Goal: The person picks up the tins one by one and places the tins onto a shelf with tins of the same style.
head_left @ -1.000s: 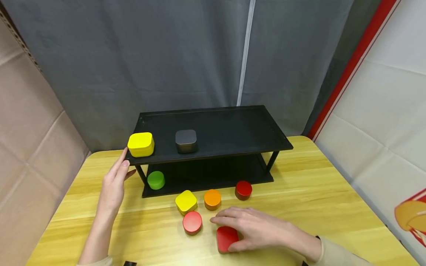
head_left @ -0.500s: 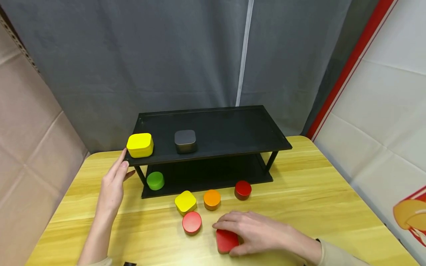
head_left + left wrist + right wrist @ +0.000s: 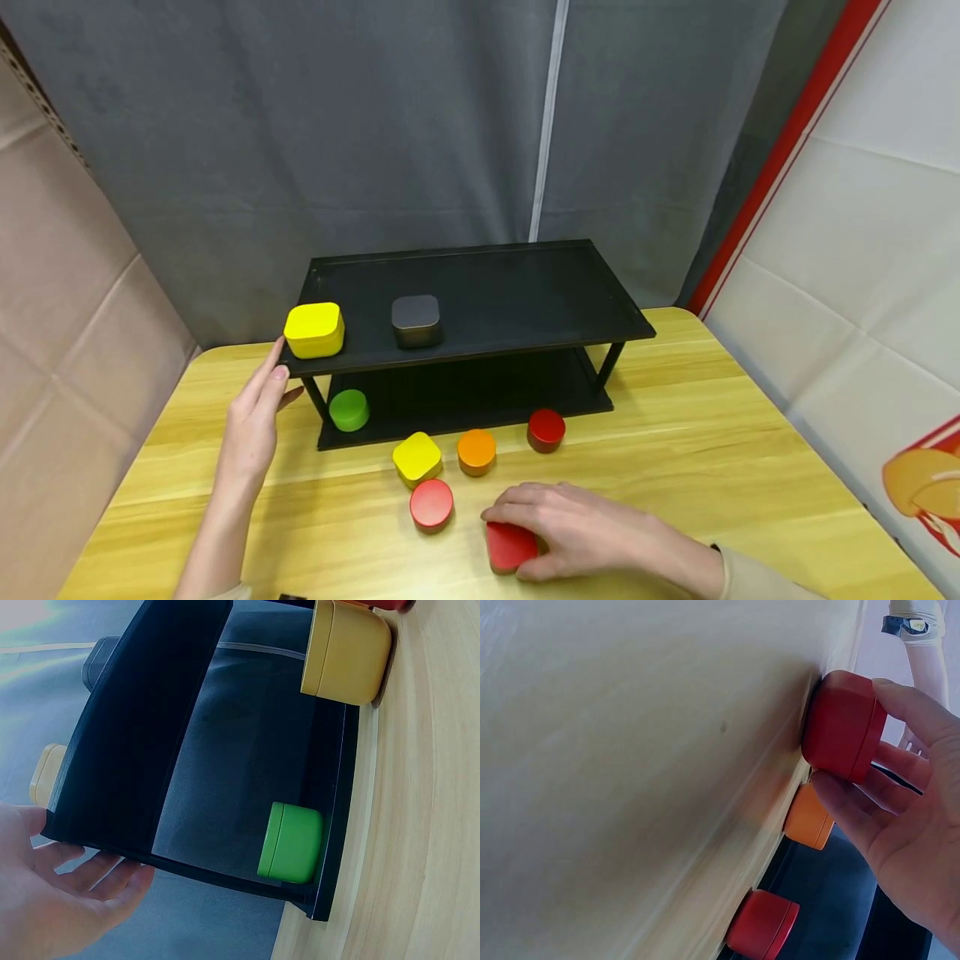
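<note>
My right hand (image 3: 573, 527) grips a red square tin (image 3: 510, 547) at the table's front, thumb on the near side and fingers on the far side. The right wrist view shows this red square tin (image 3: 841, 724) between thumb and fingers, its base at the wood. With my left hand (image 3: 253, 421) I hold the front left corner of a black two-tier shelf (image 3: 480, 287). Close to that hand, a yellow square tin (image 3: 315, 331) sits on the upper tier; a dark grey square tin (image 3: 416, 322) stands to its right. A green round tin (image 3: 349, 411) is on the lower tier.
Before the shelf, on the wooden table (image 3: 697, 450), stand another yellow square tin (image 3: 417, 458), an orange round tin (image 3: 476, 452), a dark red round tin (image 3: 546, 431) and a lighter red round tin (image 3: 431, 504). A grey curtain (image 3: 360, 125) hangs behind.
My right hand's fingers have drawn in against the red square tin's far side, and the thumb has shifted slightly. The left hand stays at the shelf corner. The head view has shifted slightly.
</note>
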`<state>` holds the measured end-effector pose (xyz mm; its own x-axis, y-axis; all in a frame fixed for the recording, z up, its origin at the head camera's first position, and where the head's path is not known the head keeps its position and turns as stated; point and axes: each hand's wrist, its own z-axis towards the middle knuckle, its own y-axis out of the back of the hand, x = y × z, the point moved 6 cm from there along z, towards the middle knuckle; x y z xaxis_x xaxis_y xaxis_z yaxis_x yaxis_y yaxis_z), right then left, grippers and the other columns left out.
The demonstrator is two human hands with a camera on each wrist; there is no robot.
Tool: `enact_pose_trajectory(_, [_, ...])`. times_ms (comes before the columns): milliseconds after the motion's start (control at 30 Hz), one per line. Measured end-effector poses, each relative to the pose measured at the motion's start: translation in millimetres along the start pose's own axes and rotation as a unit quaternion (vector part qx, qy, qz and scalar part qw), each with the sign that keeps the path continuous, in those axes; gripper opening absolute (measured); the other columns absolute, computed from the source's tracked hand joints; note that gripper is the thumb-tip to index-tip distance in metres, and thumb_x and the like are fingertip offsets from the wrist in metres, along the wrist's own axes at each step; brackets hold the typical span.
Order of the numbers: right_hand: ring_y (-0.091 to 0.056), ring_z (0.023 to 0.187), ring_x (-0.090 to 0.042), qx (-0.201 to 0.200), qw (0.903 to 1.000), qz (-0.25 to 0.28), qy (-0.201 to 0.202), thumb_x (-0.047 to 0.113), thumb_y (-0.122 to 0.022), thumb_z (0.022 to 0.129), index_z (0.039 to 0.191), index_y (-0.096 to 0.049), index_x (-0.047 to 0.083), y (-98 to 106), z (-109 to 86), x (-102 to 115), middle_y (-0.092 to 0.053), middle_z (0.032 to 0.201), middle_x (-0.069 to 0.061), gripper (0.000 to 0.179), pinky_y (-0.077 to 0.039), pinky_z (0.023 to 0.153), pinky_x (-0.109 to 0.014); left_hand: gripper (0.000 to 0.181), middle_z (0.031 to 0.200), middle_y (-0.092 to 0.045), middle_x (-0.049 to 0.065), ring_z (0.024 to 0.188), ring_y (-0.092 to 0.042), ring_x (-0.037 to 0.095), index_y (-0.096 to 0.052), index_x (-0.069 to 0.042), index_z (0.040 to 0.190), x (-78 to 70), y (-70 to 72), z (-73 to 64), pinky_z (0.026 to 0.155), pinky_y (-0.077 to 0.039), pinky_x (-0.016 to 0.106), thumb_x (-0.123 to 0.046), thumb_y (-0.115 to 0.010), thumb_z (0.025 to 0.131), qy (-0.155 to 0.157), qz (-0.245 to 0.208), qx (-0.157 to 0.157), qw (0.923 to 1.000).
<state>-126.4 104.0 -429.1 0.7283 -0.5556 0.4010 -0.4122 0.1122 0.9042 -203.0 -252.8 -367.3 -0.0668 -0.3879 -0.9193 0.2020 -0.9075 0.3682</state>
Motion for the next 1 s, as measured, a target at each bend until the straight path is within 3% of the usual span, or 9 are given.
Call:
enact_pose_trajectory(400, [-0.06,0.119,-0.008,-0.014,0.9998,-0.006,0.013,0.041,-0.074,0.094,0.146,-0.057,0.027,5.9,-0.5,3.7,-0.063,0.14,0.009,0.056,-0.058,0.091,-0.021,0.052,0.172,-0.023,-0.005,0.154,-0.034,0.023,-0.023,-0.037,0.162,0.1,-0.9,1.2,0.095,-0.045,-0.002,-0.046,-0.032,0.112,0.0,-0.003,0.0,1.0])
enact_pose_trajectory(667, [-0.062,0.124,-0.013,-0.04,0.9986,-0.026,0.025,0.034,-0.074,0.094,0.146,-0.058,0.021,25.3,1.5,7.6,-0.063,0.143,0.004,0.057,-0.059,0.1,-0.026,0.052,0.172,-0.024,-0.003,0.153,-0.036,0.025,-0.024,-0.038,0.162,-0.6,-0.3,1.1,0.094,-0.045,-0.003,-0.047,-0.033,0.112,-0.001,0.0,-0.002,1.0])
enact_pose_trajectory(833, [-0.06,0.128,-0.014,-0.059,0.9976,-0.036,0.008,0.032,-0.075,0.093,0.147,-0.058,0.023,41.6,1.9,6.0,-0.062,0.146,0.006,0.057,-0.058,0.105,-0.034,0.052,0.173,-0.023,-0.003,0.153,-0.035,0.027,-0.023,-0.038,0.162,-0.4,-0.3,0.8,0.094,-0.044,-0.003,-0.047,-0.032,0.112,0.002,0.002,-0.001,1.0])
enact_pose_trajectory(1000, [-0.06,0.126,-0.014,-0.084,0.9953,-0.048,0.008,0.031,-0.075,0.092,0.145,-0.06,0.022,60.4,2.6,5.6,-0.063,0.142,0.006,0.056,-0.059,0.102,-0.033,0.051,0.172,-0.024,-0.003,0.153,-0.035,0.026,-0.023,-0.039,0.162,0.0,-0.1,0.0,0.094,-0.044,-0.003,-0.046,-0.031,0.112,0.004,0.005,-0.002,1.0])
